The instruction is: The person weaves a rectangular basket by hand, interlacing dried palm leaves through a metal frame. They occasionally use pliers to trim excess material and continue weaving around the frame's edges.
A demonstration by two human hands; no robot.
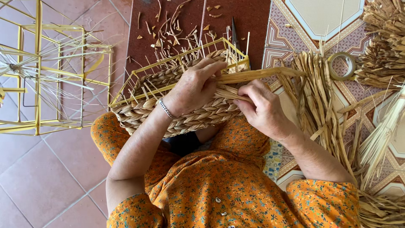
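A half-woven basket (147, 107) of braided straw on a yellow wire frame (177, 57) rests on my lap. My left hand (192, 86) lies on the basket's woven side, fingers pressing down on the strands near the rim. Beside the basket's right end, my right hand (261, 107) pinches a flat straw strand (261, 74) that runs off to the right. A silver bracelet (166, 109) sits on my left wrist.
Empty yellow wire frames (38, 76) stand on the red tiles at left. Loose straw bundles (325, 114) lie at right on a patterned mat, with a tape roll (342, 66). Straw offcuts and a dark blade-like tool (234, 31), maybe scissors, lie on a brown board (253, 17) behind the basket.
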